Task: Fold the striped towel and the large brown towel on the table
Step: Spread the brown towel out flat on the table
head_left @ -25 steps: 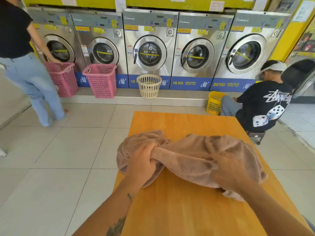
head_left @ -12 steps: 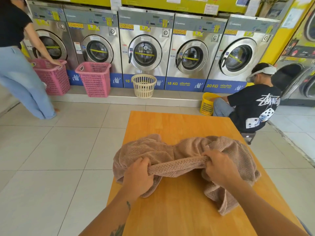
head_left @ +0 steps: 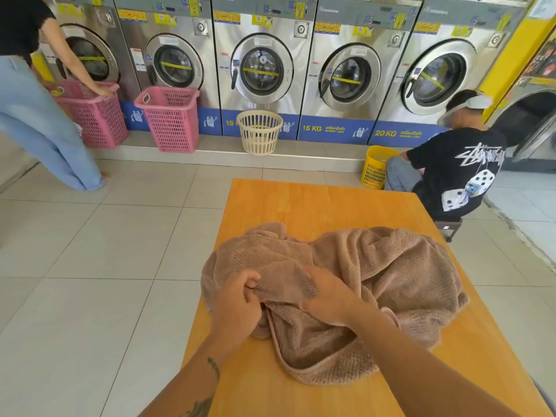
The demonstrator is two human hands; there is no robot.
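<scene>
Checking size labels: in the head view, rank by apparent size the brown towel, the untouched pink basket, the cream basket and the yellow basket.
1. brown towel, largest, though nearest the camera.
2. pink basket.
3. cream basket.
4. yellow basket, looks smallest, but a seated person hides part of it.

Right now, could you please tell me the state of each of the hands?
Left hand: closed, gripping a bunched edge of the large brown waffle-textured towel.
Right hand: closed, gripping the same towel beside it.
</scene>
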